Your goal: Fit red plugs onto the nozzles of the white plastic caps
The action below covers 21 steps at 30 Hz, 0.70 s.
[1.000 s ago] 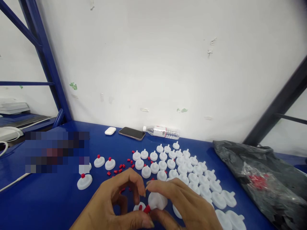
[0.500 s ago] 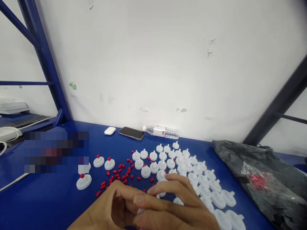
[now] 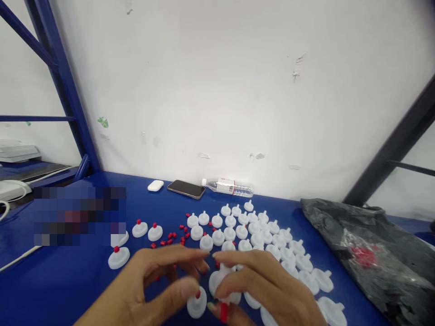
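Note:
My left hand (image 3: pixel 166 283) has its fingers apart and curved, with the thumb tip at the edge of a white spouted lid (image 3: pixel 196 305) that carries a red tip. I cannot tell whether that lid lies on the table. In my right hand (image 3: pixel 268 285), a small red cap (image 3: pixel 224 312) sits between thumb and fingers. Under the right fingers are white lids (image 3: pixel 234 296), partly covered. Loose red caps (image 3: pixel 170 236) lie beyond the left hand. Many plain white lids (image 3: pixel 258 240) spread to the right, spouts up.
Several red-tipped lids (image 3: pixel 118 257) stand at left on the blue table (image 3: pixel 68 290). Along the wall lie a white case (image 3: pixel 155 185), a phone (image 3: pixel 186 189) and a clear bottle (image 3: pixel 231 186). A dark plastic bag (image 3: pixel 367 290) with a clear bag of red pieces (image 3: pixel 365 256) covers the right side.
My hands were together with the fingers meeting over something white. They have drawn apart, and the red-tipped lid and a red cap show between them.

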Motion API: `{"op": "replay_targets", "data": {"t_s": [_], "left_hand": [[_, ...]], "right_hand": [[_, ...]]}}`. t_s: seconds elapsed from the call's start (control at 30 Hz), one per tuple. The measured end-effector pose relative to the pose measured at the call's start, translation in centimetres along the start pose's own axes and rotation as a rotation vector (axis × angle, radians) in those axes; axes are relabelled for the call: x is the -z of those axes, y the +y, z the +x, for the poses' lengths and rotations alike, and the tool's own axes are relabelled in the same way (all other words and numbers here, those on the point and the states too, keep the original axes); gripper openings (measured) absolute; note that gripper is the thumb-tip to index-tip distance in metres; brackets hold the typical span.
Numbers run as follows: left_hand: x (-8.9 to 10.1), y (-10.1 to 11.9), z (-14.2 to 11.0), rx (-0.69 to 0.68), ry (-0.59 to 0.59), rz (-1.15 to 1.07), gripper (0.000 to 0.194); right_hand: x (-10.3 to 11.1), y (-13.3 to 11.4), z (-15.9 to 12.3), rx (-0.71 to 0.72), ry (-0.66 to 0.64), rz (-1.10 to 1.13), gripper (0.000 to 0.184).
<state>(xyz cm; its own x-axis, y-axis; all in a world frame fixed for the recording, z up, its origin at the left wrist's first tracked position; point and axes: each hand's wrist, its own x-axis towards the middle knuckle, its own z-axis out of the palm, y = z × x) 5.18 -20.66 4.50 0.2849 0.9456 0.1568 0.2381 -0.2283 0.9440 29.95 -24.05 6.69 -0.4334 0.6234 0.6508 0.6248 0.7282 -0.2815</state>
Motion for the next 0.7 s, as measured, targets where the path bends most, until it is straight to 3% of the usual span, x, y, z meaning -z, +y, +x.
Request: {"op": "replay_targets", "data": {"t_s": [0.03, 0.1, 0.2, 0.3, 0.43, 0.57, 0.7], "left_hand": [[0.6, -0.4, 0.3, -0.042, 0.097, 0.196, 0.040], [1.5, -1.1, 1.0, -0.155, 0.157, 0.507, 0.028], [1.7, -2.2, 1.7, -0.199, 0.050, 0.766, 0.024], [0.6, -2.4, 2.1, -0.081, -0.116, 0.950, 0.028], [-1.0, -1.3, 2.6, 0.061, -0.235, 1.075, 0.033], [-1.7, -0.3, 2.8, 0.085, -0.260, 1.091, 0.040], [-1.3, -1.4, 2.5, 0.045, -0.217, 1.078, 0.038]], "right_hand": [[0.1, 0.3, -0.2, -0.064, -0.010, -0.024, 0.025], [0.1, 0.9, -0.6, -0.132, -0.079, -0.048, 0.028], [-0.4, 1.7, -1.3, -0.145, -0.260, -0.011, 0.025], [-1.1, 1.9, -1.7, -0.205, -0.411, 0.004, 0.024], [-0.8, 2.0, -1.8, -0.333, -0.454, 0.046, 0.033], [1.3, 2.4, -2.5, -0.470, -0.394, -0.091, 0.028], [2.5, 2.7, -3.3, -0.565, -0.423, -0.262, 0.025]]}}
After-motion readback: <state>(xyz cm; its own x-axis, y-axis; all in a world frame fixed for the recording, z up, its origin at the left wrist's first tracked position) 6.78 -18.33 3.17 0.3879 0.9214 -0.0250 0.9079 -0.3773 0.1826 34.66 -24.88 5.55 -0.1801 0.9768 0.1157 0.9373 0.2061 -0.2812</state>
